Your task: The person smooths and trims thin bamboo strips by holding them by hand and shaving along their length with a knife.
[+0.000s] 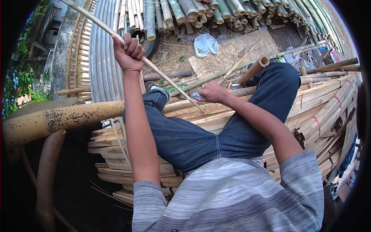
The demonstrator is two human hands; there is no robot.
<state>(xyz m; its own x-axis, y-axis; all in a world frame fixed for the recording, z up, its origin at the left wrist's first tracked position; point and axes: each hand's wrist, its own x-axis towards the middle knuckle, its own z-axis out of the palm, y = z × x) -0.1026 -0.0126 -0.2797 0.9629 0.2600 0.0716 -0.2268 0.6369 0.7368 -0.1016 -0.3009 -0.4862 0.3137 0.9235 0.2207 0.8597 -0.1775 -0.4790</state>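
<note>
My left hand (129, 53) is raised and wrapped round a long, thin bamboo strip (167, 79). The strip slants from the upper left down to the split bamboo between my knees. Close to its lower part, my right hand (213, 92) is closed in a fist. From that fist sticks out a small tool (196, 94) with a shiny blue-white part; most of it is hidden, so its kind is unclear. I sit with bent legs in dark jeans (185, 143) on a stack of split bamboo slats (309, 101).
Cut bamboo poles (192, 14) are piled at the back. A thick bamboo pole (81, 117) juts in from the left. Corrugated sheets (103, 58) and a bamboo ladder-like frame (76, 54) lie left. Cardboard (235, 54) and a plastic bag (206, 44) are on the ground.
</note>
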